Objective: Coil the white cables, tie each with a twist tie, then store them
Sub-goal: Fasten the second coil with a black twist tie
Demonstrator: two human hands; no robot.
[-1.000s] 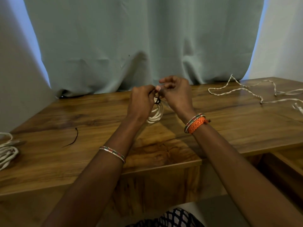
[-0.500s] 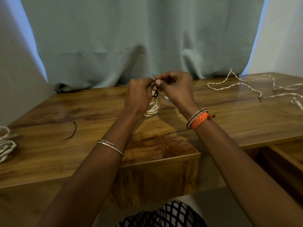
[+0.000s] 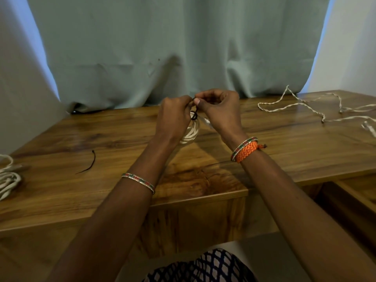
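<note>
Both hands work above the desk (image 3: 284, 151): left hand (image 3: 173, 117) and right hand (image 3: 220, 110) each pinch the dark twist tie (image 3: 194, 115) around 1 coiled cable (image 3: 192, 133). Another coil (image 3: 8, 182) waits left; a loose cable (image 3: 301, 104) and spare tie (image 3: 91, 162) remain.

You have a small coil of white cable (image 3: 191, 132) held up over the middle of the wooden desk, its loops hanging between your wrists. A dark twist tie (image 3: 194, 115) wraps the top of that coil, its ends pinched at your fingertips. A second dark twist tie (image 3: 90, 162) lies loose on the desk to your left. Another white coil (image 3: 8, 180) sits at the far left edge, and a loose, uncoiled white cable (image 3: 305, 106) sprawls across the right side.
</note>
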